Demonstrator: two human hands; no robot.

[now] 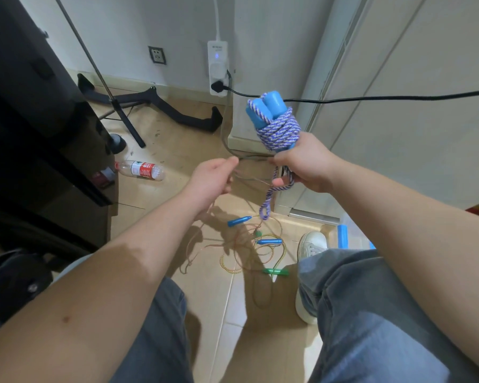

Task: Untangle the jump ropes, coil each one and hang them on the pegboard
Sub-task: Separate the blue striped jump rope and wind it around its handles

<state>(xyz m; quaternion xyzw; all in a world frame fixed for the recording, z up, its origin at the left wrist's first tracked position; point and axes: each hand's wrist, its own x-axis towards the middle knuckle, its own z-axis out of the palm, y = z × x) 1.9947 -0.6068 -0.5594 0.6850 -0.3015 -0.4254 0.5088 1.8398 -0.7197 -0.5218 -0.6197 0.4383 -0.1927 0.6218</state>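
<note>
Now the knot of thin jump ropes [234,246] sprawls on the tiles [233,313] below both hands, a little more under the right one. Its orange and yellow-green strands cross too closely to count beyond at least two ropes.

Above the right hand [304,164] one wound bundle [277,125] stands nearly upright, tipped slightly leftward. It is purple-and-white braided rope lapped round two thick blue handles [271,105], with its long axis rising straight out of the fist. That hand's fingers curl round the bundle's foot, and a short loop of braid [266,208] hangs beneath it.

The left hand [210,178], level with the right and just to its left, pinches a thin pale strand [253,159] between thumb and fingertips. The strand runs taut and level from that pinch across to the right hand, and finer lines drop from the left hand towards the knot.

The next move seems to turn on that crossing line, which the left hand would have to draw sideways, clear of the bundle.

Counted on the floor are two slim blue handles [239,221] and two green handles [275,271], one of the green pair half hidden. No pegboard is in view.
</note>
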